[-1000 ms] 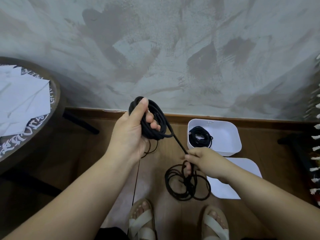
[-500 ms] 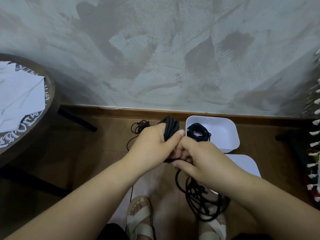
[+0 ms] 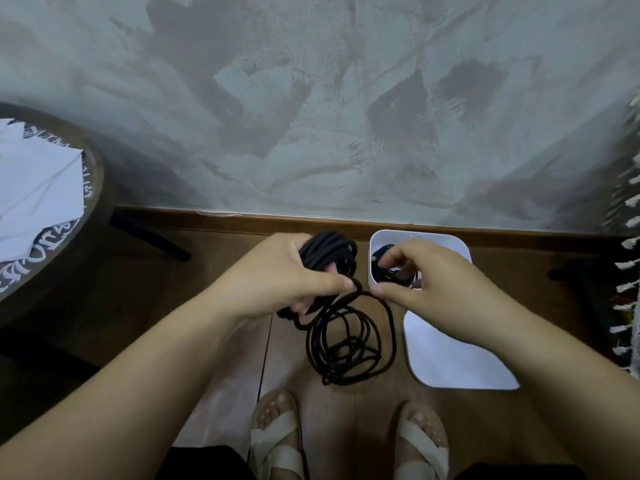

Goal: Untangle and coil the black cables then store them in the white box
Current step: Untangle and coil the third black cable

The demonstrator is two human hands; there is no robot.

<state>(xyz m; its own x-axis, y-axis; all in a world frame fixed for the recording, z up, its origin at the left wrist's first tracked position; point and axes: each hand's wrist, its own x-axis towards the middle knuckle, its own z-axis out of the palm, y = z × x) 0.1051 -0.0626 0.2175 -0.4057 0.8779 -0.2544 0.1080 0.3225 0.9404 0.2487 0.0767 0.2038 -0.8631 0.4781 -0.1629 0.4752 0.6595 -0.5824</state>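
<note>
Hands over a wooden floor, as I view them through the head camera. The left hand [image 3: 277, 278] grips a wound bundle of black cable [image 3: 329, 251], fingers curled through its turns. From the bundle a strand runs to the right hand [image 3: 426, 282], whose thumb and curled fingers seem to pinch it, though I find the contact partly hidden. Loose loops [image 3: 349, 344] of the same cable spread below both hands. Behind the right hand the white box [image 3: 460, 251] stands against the skirting, a second coil [image 3: 384, 271] inside it. A white lid [image 3: 450, 358] lies just beside the box, nearer the sandals [image 3: 277, 441]. A round table [image 3: 93, 188] bearing papers [image 3: 34, 181] sits far left.
</note>
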